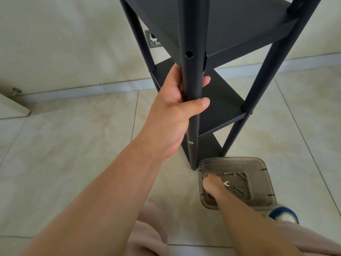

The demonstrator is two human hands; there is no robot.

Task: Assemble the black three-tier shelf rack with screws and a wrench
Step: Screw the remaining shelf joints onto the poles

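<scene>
Head view. Black shelf rack (227, 34) stands upright on the tiled floor (73, 145), filling 12 o'clock to centre. Left hand (177, 106) wraps the near post (191, 89), thumb and fingers curled round it between an open screw hole (189, 54) and a fitted screw (191, 142). Judged: stiff metal tube, smooth, likely light but tippy; the post is the sound hold. At 5 o'clock, a smoky plastic tray (258, 165) holds a small wrench (226, 183) and loose screws (239, 190). Right hand (212, 183) reaches in; its grasp cannot be told.

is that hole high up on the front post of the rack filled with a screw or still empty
Empty. The hole shows as a dark open circle, while a silver screw head sits lower on the same front post.
</scene>
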